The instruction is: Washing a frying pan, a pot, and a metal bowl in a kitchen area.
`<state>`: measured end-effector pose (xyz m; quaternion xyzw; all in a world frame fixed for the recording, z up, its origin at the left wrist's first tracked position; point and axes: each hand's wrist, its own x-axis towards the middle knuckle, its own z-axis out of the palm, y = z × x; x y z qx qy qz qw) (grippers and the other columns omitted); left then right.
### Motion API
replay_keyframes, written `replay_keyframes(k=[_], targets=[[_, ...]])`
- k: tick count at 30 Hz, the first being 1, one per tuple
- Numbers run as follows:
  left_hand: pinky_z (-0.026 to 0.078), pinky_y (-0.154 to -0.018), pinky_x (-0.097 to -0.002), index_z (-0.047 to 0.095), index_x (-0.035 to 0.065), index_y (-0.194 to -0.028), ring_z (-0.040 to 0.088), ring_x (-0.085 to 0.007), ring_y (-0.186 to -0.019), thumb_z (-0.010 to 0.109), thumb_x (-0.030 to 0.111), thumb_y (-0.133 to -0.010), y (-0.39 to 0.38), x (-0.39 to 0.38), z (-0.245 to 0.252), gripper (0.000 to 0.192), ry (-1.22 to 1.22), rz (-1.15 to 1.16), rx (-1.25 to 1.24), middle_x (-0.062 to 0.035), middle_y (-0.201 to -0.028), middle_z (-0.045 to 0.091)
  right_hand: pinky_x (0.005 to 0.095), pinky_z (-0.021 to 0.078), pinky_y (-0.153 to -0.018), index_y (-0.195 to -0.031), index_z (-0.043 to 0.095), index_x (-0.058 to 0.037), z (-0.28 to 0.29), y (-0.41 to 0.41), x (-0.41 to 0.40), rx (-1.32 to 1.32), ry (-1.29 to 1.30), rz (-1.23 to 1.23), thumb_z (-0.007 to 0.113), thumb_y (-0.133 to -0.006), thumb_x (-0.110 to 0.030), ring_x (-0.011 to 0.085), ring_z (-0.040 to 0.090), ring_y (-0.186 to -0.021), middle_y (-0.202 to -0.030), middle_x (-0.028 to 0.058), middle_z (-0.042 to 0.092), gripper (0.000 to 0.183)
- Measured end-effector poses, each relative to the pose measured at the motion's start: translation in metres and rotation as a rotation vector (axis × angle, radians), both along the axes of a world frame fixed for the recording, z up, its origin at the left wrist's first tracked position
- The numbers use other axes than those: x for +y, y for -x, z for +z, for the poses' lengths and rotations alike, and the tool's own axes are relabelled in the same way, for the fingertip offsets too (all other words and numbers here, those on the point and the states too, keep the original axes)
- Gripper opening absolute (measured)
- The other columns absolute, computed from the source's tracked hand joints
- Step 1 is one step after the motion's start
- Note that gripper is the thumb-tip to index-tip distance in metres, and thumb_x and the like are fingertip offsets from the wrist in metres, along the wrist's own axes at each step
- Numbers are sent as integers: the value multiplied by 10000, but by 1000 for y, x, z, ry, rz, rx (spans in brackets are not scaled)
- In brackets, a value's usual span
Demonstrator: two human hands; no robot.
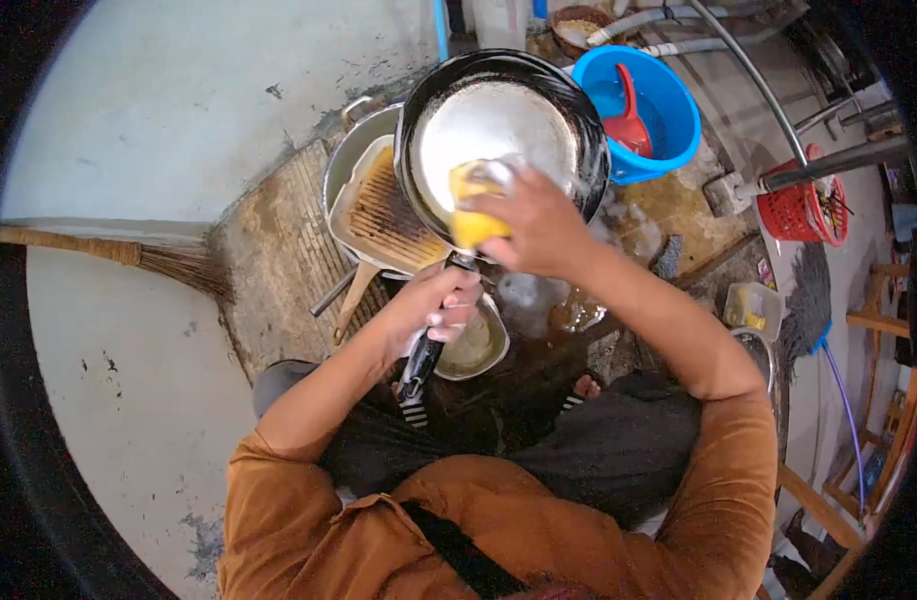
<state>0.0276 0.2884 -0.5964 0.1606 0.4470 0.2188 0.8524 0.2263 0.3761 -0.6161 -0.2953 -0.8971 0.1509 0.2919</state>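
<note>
My left hand [445, 304] grips the black handle of a frying pan [503, 112], which is held up with its shiny, worn centre towards me. In my right hand [537, 225] is a yellow sponge [470, 221] with some suds on it, over the lower part of the pan near the handle. Behind the pan, to the left, a ridged grill pan [383, 202] with brown stains and a wooden handle rests in a large metal pot [338, 161]. Partly hidden under my left hand, a shallow dish [477, 345] lies on the wet floor.
A blue bucket [680, 142] of water holds a red dipper [629, 127]. Suds [530, 296] lie on the floor below the pan. A clear plastic container [755, 307] sits at right, near a red basket [792, 206] and a mop [807, 300]. A stick broom [158, 262] lies at left.
</note>
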Motion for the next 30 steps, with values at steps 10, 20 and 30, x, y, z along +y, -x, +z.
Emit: replay_keyframes(k=[10,20,30], targets=[[205,-332,-186,378,170,-656,274,-19,-381,533,217,-965,-5,1,1,348,6,-88,-21,79,-534,312,538,407,-1005,-1211,631,-109,-8,8,33,62,-84,-153,679,-747,-193,452,537,-1089,-1199,228,594,474],[223,-373,-214,372,153,-658,294,-35,-418,512,171,-946,9,14,-1,321,-22,-92,27,71,-547,319,513,429,-982,-1326,551,-162,-28,-59,65,-292,-8,-464,721,-741,-156,446,496,-1135,-1168,199,579,609],[246,-303,-167,409,150,-662,313,-9,-376,557,169,-939,9,15,9,316,55,30,-59,85,-539,359,493,423,-1012,-1244,595,-150,-11,-10,20,4,-199,-91,698,-738,-226,415,525,-1115,-1204,190,585,521]])
